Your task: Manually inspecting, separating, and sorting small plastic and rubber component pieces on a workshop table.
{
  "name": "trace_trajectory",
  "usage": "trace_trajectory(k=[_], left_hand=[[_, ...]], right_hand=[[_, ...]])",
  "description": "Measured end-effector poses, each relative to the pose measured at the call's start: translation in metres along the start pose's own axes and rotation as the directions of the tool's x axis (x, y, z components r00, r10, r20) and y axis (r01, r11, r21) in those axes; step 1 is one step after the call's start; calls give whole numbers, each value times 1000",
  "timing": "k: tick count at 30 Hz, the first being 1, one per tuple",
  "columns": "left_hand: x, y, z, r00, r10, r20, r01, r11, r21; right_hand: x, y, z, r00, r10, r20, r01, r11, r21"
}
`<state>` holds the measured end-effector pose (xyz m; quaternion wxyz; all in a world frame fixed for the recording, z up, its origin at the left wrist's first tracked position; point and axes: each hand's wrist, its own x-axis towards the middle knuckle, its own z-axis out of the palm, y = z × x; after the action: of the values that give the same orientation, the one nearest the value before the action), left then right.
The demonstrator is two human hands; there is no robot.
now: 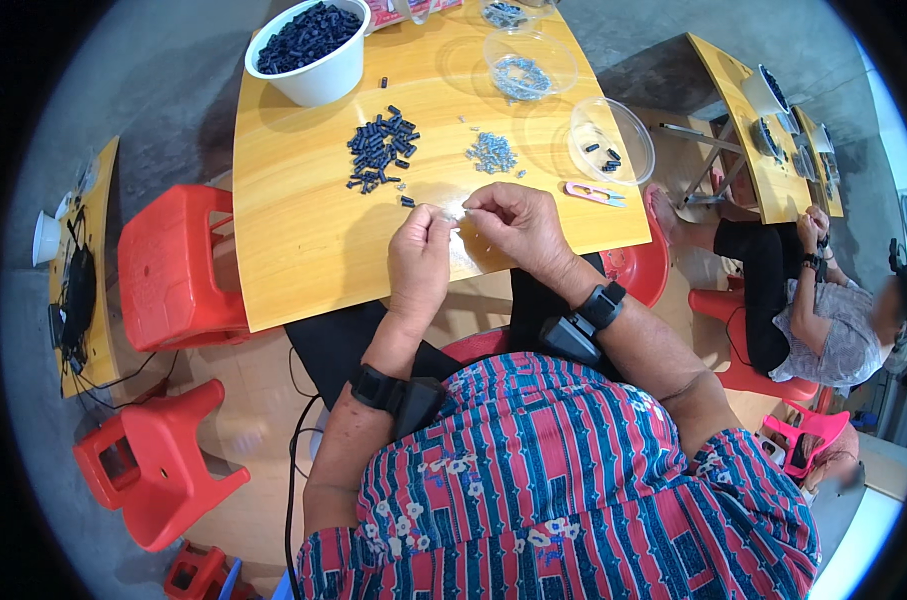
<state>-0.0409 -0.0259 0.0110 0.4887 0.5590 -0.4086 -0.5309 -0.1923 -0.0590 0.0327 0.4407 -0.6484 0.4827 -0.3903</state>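
Note:
My left hand (pixel 421 253) and my right hand (pixel 519 226) meet over the near part of the wooden table (pixel 324 270). Both are closed in a pinch, thumb against forefinger. A tiny pale piece shows at the left fingertips; its kind is too small to make out. What the right fingertips hold is hidden. Just beyond my left hand lies a single black cylindrical piece (pixel 407 201), and past it a heap of the same black pieces (pixel 382 142). A small pile of clear or silvery bits (pixel 492 152) lies beyond my right hand. Thread snips (pixel 596 194) with pink handles rest to the right.
A white tub (pixel 355 75) full of black pieces stands at the far left. Clear round containers (pixel 641 140) with small parts line the right side. Red plastic stools (pixel 164 265) flank the table. Another person (pixel 824 320) sits at a table on the right.

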Motion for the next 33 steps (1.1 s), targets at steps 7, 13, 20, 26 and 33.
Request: trace_trajectory(k=[7,13,20,26,33], left_hand=[[-2,11,7,896,442,38,-350,652,672],[-3,11,8,896,434,92,-340,538,771],[-2,11,8,894,440,88,-342,540,769],[3,8,-9,897,430,107,-388,644,660],[-1,10,-38,963,-45,264,106,970,-219]], right_hand=[[2,14,-10,995,97,-13,-97,994,-57],[3,16,-8,995,89,-55,-86,995,52],[4,16,-10,992,121,-23,-118,987,105],[2,13,-11,990,144,-3,-143,982,125],[4,12,-11,988,153,-1,-150,972,182]])
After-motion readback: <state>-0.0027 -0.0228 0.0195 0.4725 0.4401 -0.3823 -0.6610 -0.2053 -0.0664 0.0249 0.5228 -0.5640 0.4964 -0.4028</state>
